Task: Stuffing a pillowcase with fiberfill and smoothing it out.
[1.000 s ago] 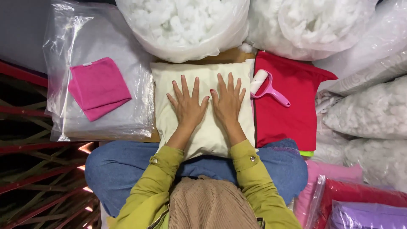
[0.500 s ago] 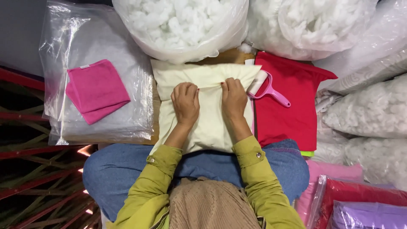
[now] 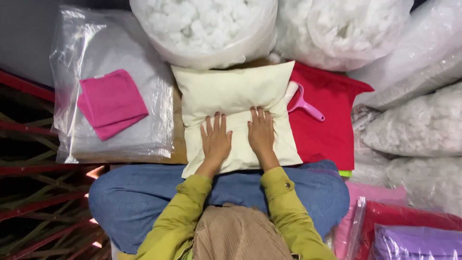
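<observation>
Head view: left hand (image 3: 216, 140) and right hand (image 3: 261, 132) lie flat, fingers extended, palms pressing the near half of a cream pillow (image 3: 236, 91), gripping nothing. The pillow rests before the person's knees, between a pink cloth (image 3: 111, 102) on a clear plastic bag (image 3: 144, 135) and a pink lint roller (image 3: 303, 102) on red fabric (image 3: 332, 130).

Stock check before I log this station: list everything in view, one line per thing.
pillow: one, cream, centre, under both hands
folded cloth: one, pink, on the clear bag at left
clear bag: one, holding white fabric, left
stuffing bags: several, clear with white fibre fill, top and right
red fabric: one, right of the pillow
lint roller: one, pink handle, on the red fabric, head partly behind the pillow
packed covers: red and purple, bottom right
left hand: flat on the pillow
right hand: flat on the pillow
</observation>
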